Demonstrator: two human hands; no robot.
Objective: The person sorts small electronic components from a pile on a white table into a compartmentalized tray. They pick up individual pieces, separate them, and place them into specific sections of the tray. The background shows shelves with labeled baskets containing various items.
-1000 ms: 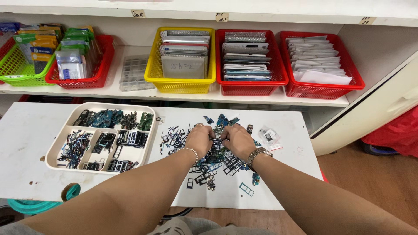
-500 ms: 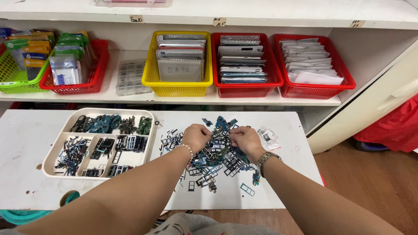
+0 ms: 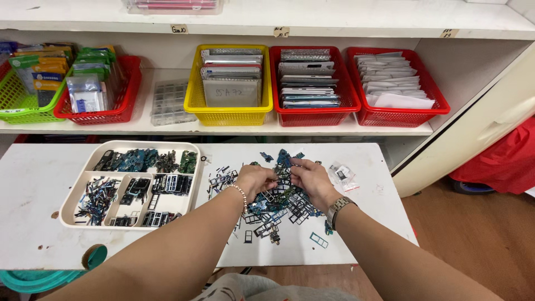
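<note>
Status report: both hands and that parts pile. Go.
Left hand and right hand both fingering the loose pile of small dark phone parts. Grip unclear. Cream divided sorting tray left, apart. Nothing blocking.

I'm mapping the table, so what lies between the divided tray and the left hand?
In the head view, a small scatter of dark metal frames lies on the white table between the divided tray and the left hand.

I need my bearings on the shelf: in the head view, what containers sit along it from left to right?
Green plastic basket → red plastic basket → clear plastic compartment box → yellow plastic basket → middle red basket → right red basket.
</note>
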